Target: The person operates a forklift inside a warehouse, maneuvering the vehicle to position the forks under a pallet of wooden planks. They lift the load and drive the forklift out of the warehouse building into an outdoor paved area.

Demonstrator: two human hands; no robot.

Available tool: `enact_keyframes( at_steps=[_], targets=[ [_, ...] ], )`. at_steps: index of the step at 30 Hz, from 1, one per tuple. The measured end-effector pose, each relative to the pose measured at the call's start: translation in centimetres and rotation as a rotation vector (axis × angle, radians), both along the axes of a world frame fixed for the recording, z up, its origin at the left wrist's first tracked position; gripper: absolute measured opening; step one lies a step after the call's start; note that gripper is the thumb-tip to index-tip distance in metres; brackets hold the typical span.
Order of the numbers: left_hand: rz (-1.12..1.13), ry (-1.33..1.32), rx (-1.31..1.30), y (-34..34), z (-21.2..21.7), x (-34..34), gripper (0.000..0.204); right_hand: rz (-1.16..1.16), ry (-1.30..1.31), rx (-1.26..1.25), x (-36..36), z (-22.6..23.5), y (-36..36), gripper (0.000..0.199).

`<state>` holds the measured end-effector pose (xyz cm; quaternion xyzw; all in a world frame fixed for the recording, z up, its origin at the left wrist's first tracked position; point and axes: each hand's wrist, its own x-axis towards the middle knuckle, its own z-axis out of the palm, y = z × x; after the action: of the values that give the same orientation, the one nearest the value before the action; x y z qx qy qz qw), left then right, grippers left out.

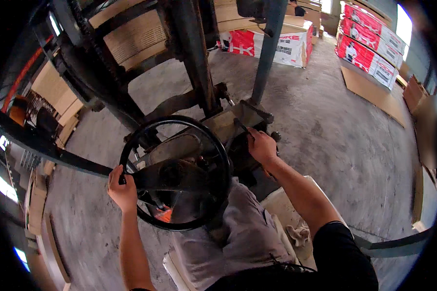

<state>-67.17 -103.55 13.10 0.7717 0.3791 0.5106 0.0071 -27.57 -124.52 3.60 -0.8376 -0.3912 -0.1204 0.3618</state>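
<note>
My left hand has its fingers clamped on the left rim of the steering wheel, and my right hand has its fingers curled round the black lever just ahead and right of it. Farther beyond the wheel, the dark mast blocks some floor, so steering one-handed could, I judge, run me into the wrapped stack ahead-right of the wheel.

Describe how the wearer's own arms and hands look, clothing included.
The left hand and right hand wear no gloves. The left forearm and right forearm are uncovered, with no watch or band visible. A black short sleeve begins above the right forearm; the left one is mostly out of frame.
</note>
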Motion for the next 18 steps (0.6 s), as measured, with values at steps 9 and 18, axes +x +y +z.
enact_keyframes(
  at_steps=[9, 18],
  targets=[
    [0.064, -0.002, -0.023, 3.3, 1.3, 6.3, 0.027, 0.091, -0.047, 0.028, 5.3, -0.7, 3.7, 0.032],
    [0.014, 0.215, -0.225, 6.7, 4.0, 26.8, 0.033, 0.117, -0.005, -0.024, 10.8, -2.0, 7.8, 0.033]
  ],
)
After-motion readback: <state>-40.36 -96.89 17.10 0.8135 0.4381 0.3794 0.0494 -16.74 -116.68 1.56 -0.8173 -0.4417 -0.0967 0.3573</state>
